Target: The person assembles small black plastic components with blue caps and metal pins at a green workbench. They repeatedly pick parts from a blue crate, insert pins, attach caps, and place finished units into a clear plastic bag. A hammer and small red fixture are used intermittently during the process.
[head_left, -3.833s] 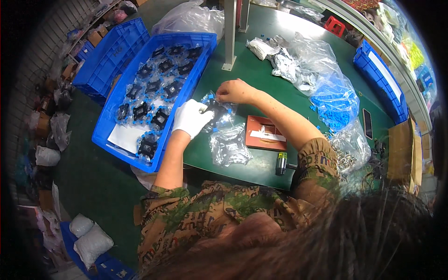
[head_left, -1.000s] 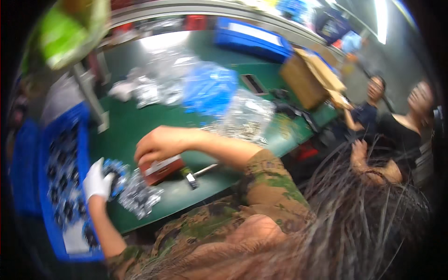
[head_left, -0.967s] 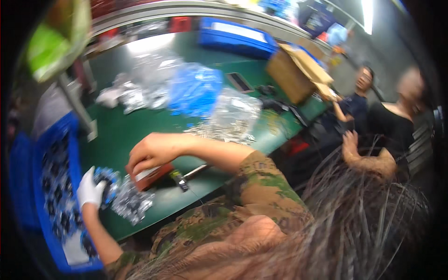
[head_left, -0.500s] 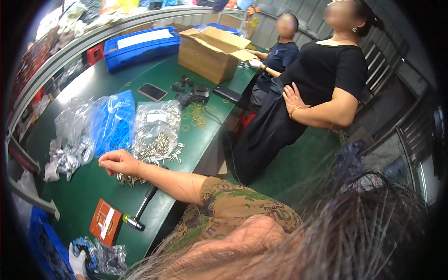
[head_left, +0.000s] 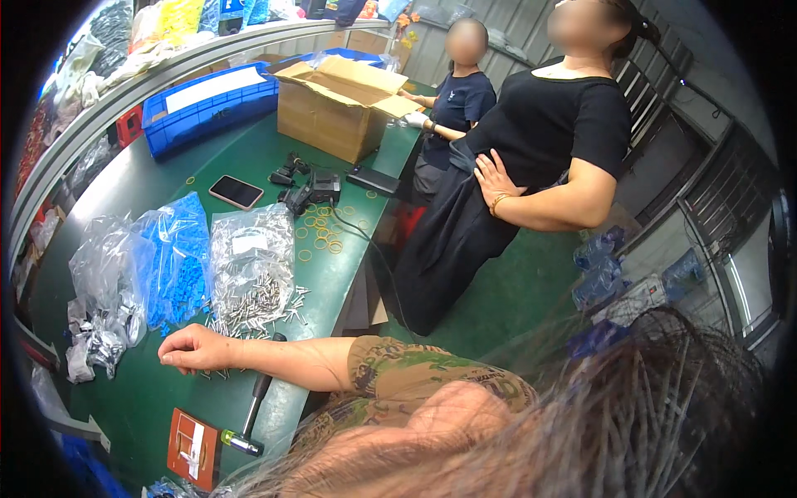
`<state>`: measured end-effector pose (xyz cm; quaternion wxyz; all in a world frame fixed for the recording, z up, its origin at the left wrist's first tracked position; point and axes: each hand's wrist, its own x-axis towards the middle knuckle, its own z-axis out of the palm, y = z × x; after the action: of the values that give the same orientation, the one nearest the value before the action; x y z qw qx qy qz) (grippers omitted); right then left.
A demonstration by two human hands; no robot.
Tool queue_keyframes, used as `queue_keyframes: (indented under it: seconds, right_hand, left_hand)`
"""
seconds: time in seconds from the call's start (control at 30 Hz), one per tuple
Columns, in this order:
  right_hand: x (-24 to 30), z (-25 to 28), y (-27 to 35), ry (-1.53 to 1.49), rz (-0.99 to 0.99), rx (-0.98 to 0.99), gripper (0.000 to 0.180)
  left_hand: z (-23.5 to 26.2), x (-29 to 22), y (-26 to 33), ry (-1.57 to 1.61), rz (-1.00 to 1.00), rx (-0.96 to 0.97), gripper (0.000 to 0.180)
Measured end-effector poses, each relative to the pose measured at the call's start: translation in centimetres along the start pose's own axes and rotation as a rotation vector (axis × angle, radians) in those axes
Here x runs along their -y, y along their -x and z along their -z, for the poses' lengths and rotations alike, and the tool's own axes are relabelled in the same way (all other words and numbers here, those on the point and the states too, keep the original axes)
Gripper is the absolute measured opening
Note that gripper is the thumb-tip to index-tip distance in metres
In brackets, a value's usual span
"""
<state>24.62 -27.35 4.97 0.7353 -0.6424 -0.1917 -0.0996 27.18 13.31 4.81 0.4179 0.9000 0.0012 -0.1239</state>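
Observation:
My right hand (head_left: 195,349), bare, is held over the green table (head_left: 141,407) with its fingers curled together; anything between them is hidden. Just beyond it, small metal pins (head_left: 253,307) spill from a clear bag (head_left: 249,224). A bag of blue plastic pieces (head_left: 178,266) lies alongside, then a clear bag with silvery parts (head_left: 104,290). Under my right forearm runs the black handle of a mallet (head_left: 242,442), whose yellow-green and silver head rests by an orange-brown block (head_left: 178,452) with a white strip. My left hand is outside the picture.
Farther back are a phone (head_left: 237,192), black chargers (head_left: 311,191) with a cable, yellow rings (head_left: 320,232), a cardboard box (head_left: 328,112) and a blue crate (head_left: 207,104). One person (head_left: 548,158) stands at the table's right; another person (head_left: 457,91) is behind.
The view has shifted, so the table things sit lower and farther left. My gloved left hand, earlier at a bagged blue-and-black item, has left the picture. My right hand's fingers stay curled.

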Motion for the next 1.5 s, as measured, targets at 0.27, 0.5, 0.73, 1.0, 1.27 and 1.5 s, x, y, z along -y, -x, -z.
queue_keyframes:
  seconds: [0.27,0.5,0.73,1.0,1.27,1.5]
  right_hand:
    - [1.5,-0.4,-0.1,-0.005,-0.176,0.001,0.022]
    - [-1.0,0.6,0.2,0.024,-0.050,-0.012,0.023]
    - [-3.5,0.7,-0.4,0.162,-0.130,-0.097,0.021]
    - [-0.8,0.4,0.9,0.096,-0.053,-0.108,0.023]
    - [0.6,1.1,2.3,0.123,-0.021,-0.025,0.020]
    - [-1.8,2.2,2.0,0.057,-0.003,-0.099,0.023]
  left_hand:
    - [-0.7,-0.6,0.1,0.042,-0.005,-0.018,0.076]
    - [-2.1,-1.9,0.3,0.094,-0.023,-0.045,0.077]
    - [0.6,2.0,4.5,0.351,0.010,-0.234,0.078]
    - [6.2,4.3,9.3,0.190,-0.068,-0.754,0.085]
    - [24.4,6.2,26.4,-0.235,0.090,-1.086,0.082]
    - [24.6,18.0,28.8,-0.273,0.523,-0.511,0.084]
